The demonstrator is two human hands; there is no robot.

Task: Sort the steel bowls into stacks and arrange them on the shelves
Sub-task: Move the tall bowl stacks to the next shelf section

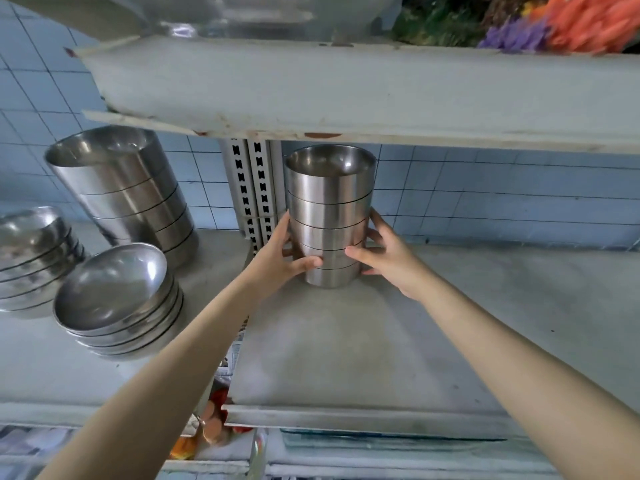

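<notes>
A tall stack of straight-sided steel bowls stands on the grey shelf, near its back by the slotted upright. My left hand grips the stack's lower left side. My right hand grips its lower right side. On the left shelf stand a bigger stack of straight-sided bowls, a stack of shallow round bowls in front of it, and another shallow stack at the far left edge.
The upper shelf's front edge hangs low just above the held stack, with colourful artificial flowers on top. A slotted metal upright separates the two shelves. Blue tiled wall lies behind. Below the shelf, packaged goods show.
</notes>
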